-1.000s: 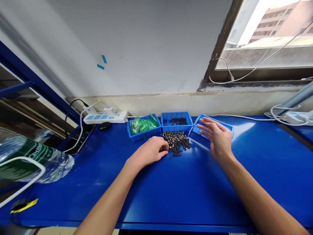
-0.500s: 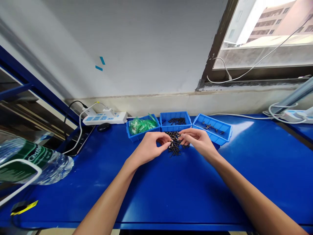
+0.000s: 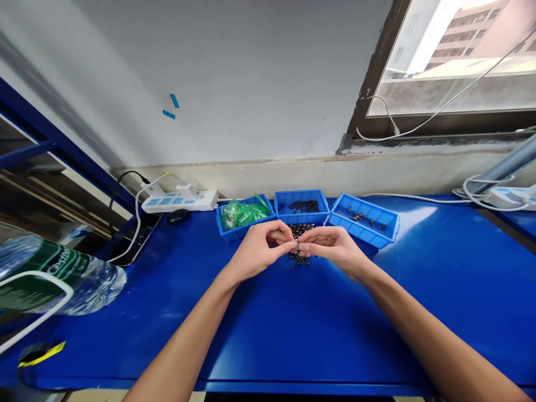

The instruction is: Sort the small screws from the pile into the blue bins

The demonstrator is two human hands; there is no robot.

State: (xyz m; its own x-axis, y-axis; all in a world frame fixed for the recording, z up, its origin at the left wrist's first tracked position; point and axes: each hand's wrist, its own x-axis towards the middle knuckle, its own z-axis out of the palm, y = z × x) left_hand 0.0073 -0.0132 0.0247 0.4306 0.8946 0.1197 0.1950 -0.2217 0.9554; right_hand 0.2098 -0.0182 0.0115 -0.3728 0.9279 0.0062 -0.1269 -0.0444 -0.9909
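We saw left hand [image 3: 260,249] and right hand [image 3: 337,247] pinching 1 tiny part [image 3: 296,243] over screw pile [image 3: 300,229]; middle blue bin [image 3: 303,219] behind pile.

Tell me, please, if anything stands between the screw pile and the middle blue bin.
Only the near wall of the middle blue bin rises beyond the screw pile; nothing else is visible between. The left hand and right hand partly cover the pile.

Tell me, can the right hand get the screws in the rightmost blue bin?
Probably yes: nothing covers the screws in the rightmost blue bin, and the right hand is close, though it's busy, touching the left hand.
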